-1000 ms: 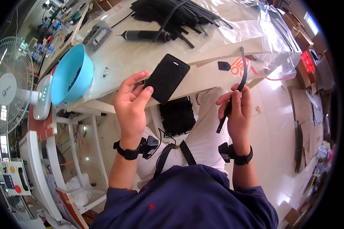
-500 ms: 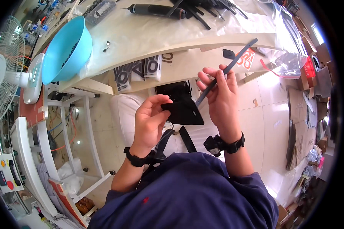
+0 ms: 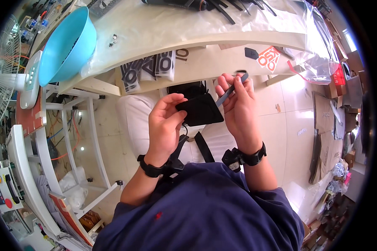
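A flat black rectangular piece (image 3: 200, 110), soft-looking, is pinched at its left edge between the thumb and fingers of my left hand (image 3: 163, 129). My right hand (image 3: 243, 113), palm turned up, grips a thin dark grey strip (image 3: 227, 94) between thumb and fingers. The strip's lower end reaches the right edge of the black piece; whether the two are joined I cannot tell. Its upper end bends over in a small curl above my fingertips. Both hands are in front of the table edge, over my lap.
A plastic-covered table (image 3: 167, 31) spans the far side, with a turquoise bowl (image 3: 69, 50) at its left. Printed packets (image 3: 148, 69) and a red-and-white sticker (image 3: 268, 58) lie on the shelf below. A white fan (image 3: 29, 79) and a metal frame (image 3: 98, 142) stand left.
The strip, straight and pointing up to the right before, is now bent over at its upper end. The black piece has turned to show more of its flat face.
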### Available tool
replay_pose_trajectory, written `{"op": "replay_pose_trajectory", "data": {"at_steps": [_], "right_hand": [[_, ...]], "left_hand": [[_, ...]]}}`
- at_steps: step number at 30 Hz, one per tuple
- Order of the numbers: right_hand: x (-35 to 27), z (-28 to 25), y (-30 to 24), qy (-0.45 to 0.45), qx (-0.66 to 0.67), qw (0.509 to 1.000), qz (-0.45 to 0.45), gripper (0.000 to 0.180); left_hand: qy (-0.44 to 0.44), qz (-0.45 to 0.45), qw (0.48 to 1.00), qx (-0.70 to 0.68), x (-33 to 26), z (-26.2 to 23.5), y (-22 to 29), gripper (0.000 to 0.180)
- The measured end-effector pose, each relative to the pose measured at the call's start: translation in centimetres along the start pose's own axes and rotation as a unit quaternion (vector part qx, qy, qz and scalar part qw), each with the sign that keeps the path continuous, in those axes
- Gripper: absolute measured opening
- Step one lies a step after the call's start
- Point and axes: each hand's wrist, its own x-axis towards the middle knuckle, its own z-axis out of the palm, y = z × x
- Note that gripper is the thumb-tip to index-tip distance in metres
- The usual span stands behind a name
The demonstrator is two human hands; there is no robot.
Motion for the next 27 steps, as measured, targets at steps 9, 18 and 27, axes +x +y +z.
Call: {"op": "replay_pose_trajectory", "data": {"at_steps": [9, 18, 27], "right_hand": [[-0.4, 0.7, 0.3, 0.012, 0.002, 1.0, 0.025, 0.015], [-1.1, 1.0, 0.8, -0.028, -0.039, 0.999, -0.023, 0.017], [-1.8, 1.5, 0.8, -0.072, -0.12, 0.99, 0.031, 0.015]], "left_hand": [[0.015, 0.041, 0.998, 0.045, -0.3, 0.6, -0.1, 0.037], [-0.032, 0.048, 0.985, 0.162, -0.7, 1.0, 0.3, 0.04], [-0.139, 0.087, 0.88, 0.445, -0.7, 1.1, 1.6, 0.033]]}}
